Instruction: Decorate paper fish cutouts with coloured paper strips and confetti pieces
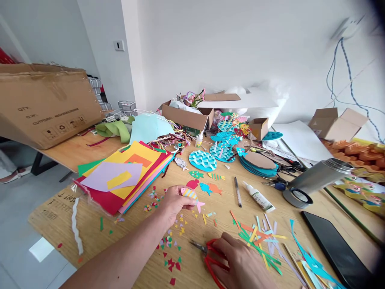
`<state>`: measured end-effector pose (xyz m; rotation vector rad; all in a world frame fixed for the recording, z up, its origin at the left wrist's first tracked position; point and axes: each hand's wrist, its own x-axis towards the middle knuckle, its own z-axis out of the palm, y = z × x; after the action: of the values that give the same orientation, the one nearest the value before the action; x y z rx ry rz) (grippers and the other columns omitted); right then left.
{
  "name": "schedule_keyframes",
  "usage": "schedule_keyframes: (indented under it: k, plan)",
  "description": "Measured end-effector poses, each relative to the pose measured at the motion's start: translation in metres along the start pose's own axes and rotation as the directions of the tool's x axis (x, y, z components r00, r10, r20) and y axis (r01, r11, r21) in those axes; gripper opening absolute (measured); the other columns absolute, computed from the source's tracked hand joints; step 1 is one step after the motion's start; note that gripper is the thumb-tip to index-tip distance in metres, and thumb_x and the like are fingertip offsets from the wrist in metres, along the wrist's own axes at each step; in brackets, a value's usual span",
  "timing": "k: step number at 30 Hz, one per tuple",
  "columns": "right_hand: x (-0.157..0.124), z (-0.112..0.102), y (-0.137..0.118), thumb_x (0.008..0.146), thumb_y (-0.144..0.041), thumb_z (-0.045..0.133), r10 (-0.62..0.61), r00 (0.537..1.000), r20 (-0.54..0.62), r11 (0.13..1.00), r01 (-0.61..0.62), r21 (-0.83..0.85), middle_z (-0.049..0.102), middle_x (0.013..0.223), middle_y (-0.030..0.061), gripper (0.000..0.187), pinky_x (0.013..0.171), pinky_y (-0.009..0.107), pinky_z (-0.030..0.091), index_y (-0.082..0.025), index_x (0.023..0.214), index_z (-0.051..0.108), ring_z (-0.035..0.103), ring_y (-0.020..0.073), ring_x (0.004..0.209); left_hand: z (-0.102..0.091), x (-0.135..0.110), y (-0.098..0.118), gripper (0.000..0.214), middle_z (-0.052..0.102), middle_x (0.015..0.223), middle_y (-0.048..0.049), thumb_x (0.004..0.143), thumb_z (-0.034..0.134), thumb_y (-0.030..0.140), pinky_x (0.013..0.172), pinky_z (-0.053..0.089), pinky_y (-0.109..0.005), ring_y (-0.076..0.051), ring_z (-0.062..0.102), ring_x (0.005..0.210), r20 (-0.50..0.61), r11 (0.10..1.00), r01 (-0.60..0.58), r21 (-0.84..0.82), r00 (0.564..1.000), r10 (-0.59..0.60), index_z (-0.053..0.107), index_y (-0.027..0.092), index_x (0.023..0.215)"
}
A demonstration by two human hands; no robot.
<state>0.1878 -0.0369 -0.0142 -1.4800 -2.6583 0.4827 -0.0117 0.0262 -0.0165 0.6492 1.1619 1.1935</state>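
Observation:
My left hand (173, 200) pinches a small striped paper fish (191, 196) with a pink tail, just above the wooden table (192, 269). Lower down, my right hand (240, 263) rests on the table with its fingers through the red handles of scissors (208, 253), blades pointing left. More cut-out fish (209, 188) lie just beyond the held one. Paper scraps (170, 241) dot the table between my hands.
A stack of coloured paper sheets (126, 174) lies left. A pen (237, 192), glue bottle (259, 197), paper strips (264, 237), blue wave discs (202, 160), metal flask (319, 176) and dark tablet (337, 249) lie right. Cardboard boxes (45, 104) stand behind.

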Motion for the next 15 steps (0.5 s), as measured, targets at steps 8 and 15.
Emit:
schedule_keyframes:
  k: [8,15]
  plan:
    - [-0.002,-0.012,-0.009,0.079,-0.025,0.063,-0.113,0.988,-0.103,0.968,0.133,0.214,0.067,0.082,0.0031,0.008,0.069,0.029,0.046,-0.027,0.078,0.070,0.058,0.0200,0.083,0.002,-0.001,-0.003,0.035,0.063,0.065,0.0005,0.044,0.077,0.013,0.052,0.050,-0.023,-0.012,0.059,0.057,0.038,1.000,-0.005,0.011,0.999,0.004,0.063,0.010,0.076]
    - [0.007,-0.007,-0.002,0.089,-0.040,0.050,0.292,0.884,-0.365,0.847,-0.061,0.529,0.067,0.083,0.0042,0.025,0.070,0.031,0.044,-0.022,0.084,0.067,0.058,0.0192,0.076,0.015,-0.017,-0.006,0.042,0.063,0.064,0.0010,0.046,0.079,0.014,0.053,0.051,-0.024,-0.011,0.058,0.055,0.190,0.994,-0.003,0.113,0.982,-0.018,0.063,0.010,0.085]
